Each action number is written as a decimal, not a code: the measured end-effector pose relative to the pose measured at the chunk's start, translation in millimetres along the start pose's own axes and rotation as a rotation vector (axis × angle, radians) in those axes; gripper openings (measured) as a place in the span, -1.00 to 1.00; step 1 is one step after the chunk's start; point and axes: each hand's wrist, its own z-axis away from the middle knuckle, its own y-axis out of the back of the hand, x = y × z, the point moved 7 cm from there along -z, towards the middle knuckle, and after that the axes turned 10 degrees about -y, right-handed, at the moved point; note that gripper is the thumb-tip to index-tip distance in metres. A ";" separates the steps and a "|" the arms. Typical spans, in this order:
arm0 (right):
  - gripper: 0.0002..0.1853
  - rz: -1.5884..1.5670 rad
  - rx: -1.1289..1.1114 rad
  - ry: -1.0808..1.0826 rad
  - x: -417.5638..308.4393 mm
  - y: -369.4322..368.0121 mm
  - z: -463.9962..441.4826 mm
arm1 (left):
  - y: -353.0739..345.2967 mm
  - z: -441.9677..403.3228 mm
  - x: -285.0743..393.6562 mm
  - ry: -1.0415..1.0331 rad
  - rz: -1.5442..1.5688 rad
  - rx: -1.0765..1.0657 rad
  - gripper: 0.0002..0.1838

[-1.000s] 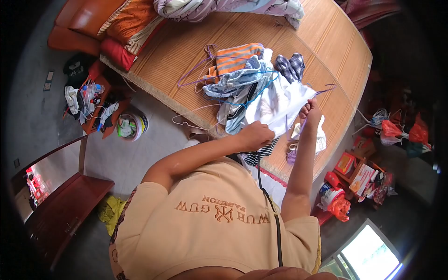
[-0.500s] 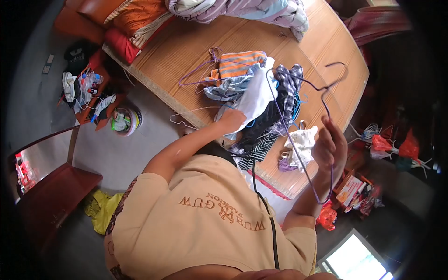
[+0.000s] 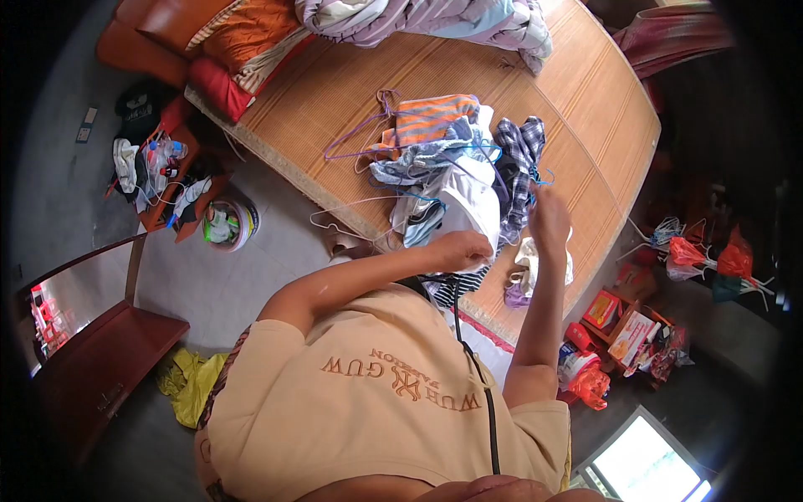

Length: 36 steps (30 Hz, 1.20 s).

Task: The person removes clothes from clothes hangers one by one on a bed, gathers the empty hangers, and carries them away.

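Note:
My left hand (image 3: 465, 249) is closed on the lower edge of a white garment (image 3: 473, 201), which lies stretched toward the pile. Just right of it, my right hand (image 3: 549, 219) is closed, fingers curled, on a purple wire hanger that is mostly hidden among the cloth. Around them lie an orange and grey striped garment (image 3: 435, 120), a light blue garment (image 3: 418, 163), a dark checked shirt (image 3: 523, 142) and a black and white striped cloth (image 3: 456, 289). Another purple hanger (image 3: 355, 136) rests left of the pile. A white printed garment (image 3: 529, 263) lies beneath my right forearm.
The clothes lie on a mat-covered bed (image 3: 309, 159) with a bunched quilt (image 3: 435, 21) at its far side. A bucket (image 3: 251, 222) stands on the floor at left, near a small cluttered table (image 3: 159, 219). Boxes (image 3: 629, 339) and bags are at right.
My right hand has come down and inward with the hanger, which was held up in plain view. My left hand has moved right and nearer to me, drawing the white garment along.

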 end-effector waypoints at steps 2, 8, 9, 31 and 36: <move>-0.31 -0.206 -0.279 0.055 5.5 -46.1 29.1 | 2.0 -5.5 14.5 -0.034 0.025 0.017 -0.91; -0.73 -0.843 -0.493 -0.289 11.9 -94.0 64.6 | 8.3 -36.5 60.6 -0.245 0.097 0.083 -0.82; -0.73 -0.981 -0.159 -0.128 35.1 -94.6 67.7 | 4.5 -37.4 62.3 -0.221 0.035 0.054 -0.84; -0.60 -1.408 -0.063 -1.301 348.5 -359.3 150.4 | 1.3 95.9 -88.1 0.693 0.118 0.115 -0.80; -0.72 -1.827 -0.320 -1.311 215.8 -468.6 94.9 | -6.1 99.6 -92.4 0.824 0.200 0.180 -0.79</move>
